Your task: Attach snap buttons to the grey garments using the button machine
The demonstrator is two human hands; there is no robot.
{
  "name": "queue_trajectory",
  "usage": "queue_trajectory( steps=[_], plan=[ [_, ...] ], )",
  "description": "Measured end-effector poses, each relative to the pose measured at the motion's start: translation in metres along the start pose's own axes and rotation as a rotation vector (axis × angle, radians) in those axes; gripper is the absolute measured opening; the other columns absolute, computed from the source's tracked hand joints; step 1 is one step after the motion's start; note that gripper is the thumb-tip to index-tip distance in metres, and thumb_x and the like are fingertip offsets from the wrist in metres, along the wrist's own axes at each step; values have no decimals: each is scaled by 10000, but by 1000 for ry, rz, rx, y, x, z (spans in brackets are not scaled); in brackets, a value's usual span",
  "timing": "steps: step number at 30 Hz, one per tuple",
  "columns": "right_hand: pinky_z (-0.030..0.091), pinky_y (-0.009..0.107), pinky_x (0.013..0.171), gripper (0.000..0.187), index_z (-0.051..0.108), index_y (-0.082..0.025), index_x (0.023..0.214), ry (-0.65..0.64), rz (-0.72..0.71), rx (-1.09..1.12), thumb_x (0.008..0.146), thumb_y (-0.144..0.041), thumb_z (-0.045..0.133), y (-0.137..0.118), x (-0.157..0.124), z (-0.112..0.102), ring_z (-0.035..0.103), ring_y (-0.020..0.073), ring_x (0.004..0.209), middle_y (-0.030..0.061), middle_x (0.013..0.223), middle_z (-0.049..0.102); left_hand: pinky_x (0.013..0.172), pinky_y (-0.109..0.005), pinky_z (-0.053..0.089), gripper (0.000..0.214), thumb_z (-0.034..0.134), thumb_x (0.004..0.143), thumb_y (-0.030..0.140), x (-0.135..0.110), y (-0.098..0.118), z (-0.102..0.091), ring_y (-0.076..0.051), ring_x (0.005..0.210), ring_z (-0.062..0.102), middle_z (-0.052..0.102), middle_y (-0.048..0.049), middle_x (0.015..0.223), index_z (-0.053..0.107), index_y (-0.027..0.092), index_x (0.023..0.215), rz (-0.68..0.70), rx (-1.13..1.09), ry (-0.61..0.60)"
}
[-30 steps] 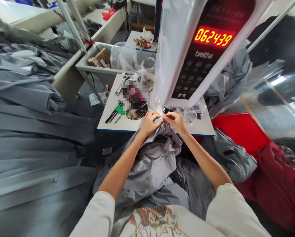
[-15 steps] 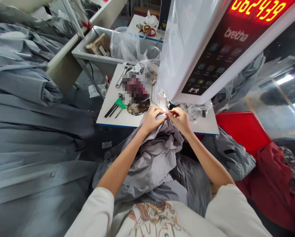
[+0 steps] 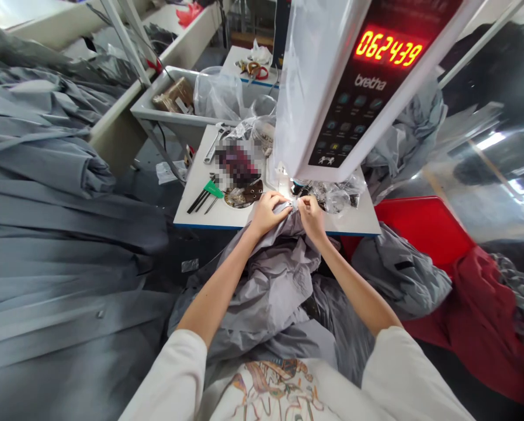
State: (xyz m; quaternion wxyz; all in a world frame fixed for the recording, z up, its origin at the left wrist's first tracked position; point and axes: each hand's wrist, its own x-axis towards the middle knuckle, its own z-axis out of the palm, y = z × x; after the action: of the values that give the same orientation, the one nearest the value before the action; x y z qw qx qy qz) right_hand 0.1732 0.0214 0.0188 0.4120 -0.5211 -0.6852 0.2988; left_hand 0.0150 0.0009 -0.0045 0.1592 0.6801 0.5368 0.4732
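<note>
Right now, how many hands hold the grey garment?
2. The left hand grips the grey garment by its bunched edge at the white table; the right hand pinches it alongside.

Left hand point(image 3: 268, 213): reaches forward, back of the hand up, fingers curled, thumb and fingertips pinched tight.
Right hand point(image 3: 311, 215): fingers bent into a pinch, its fingertips just beside those of the left hand.
Left forearm point(image 3: 220, 286): bare, stretched forward, angled inward.
Right forearm point(image 3: 353, 286): bare, stretched forward, angled inward.
Wrists: nearly straight, near each other.
</note>
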Motion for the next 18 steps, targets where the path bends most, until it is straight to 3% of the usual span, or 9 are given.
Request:
queue_trajectory(
  steps=[3, 5, 10, 18],
  plan=[
    [363, 258, 605, 322, 516, -201, 718, 6, 98, -133, 854, -491, 481, 6, 0, 5, 508, 145, 613, -2, 653, 572, 935, -317, 440, 185, 674, 798, 314, 1, -1, 0, -183, 1008, 561, 589, -50, 1019, 647, 199, 941, 5, -6, -6],
    [307, 253, 560, 346, 463, -207, 648, 1, 91, -189, 853, -485, 486, 8, 2, 6, 443, 130, 544, -28, 556, 492, 931, -313, 441, 188, 680, 790, 305, 2, 0, 0, -181, 997, 562, 588, -51, 1011, 646, 193, 937, 4, -11, -8],
    [268, 246, 557, 361, 419, -209, 641, 38, 16, -201, 877, -481, 432, 11, 4, 8, 399, 122, 540, -38, 536, 434, 940, -319, 435, 193, 693, 770, 280, 2, 4, -1, -186, 987, 565, 586, -57, 999, 645, 175, 926, -3, -21, -5],
    [264, 244, 567, 372, 439, -203, 649, 44, 9, -191, 876, -497, 434, 17, 2, 9, 403, 121, 553, -32, 563, 459, 945, -320, 438, 171, 692, 769, 267, 2, 7, -2, -185, 1005, 563, 583, -58, 1007, 639, 179, 906, -23, 3, -24]
  ],
)
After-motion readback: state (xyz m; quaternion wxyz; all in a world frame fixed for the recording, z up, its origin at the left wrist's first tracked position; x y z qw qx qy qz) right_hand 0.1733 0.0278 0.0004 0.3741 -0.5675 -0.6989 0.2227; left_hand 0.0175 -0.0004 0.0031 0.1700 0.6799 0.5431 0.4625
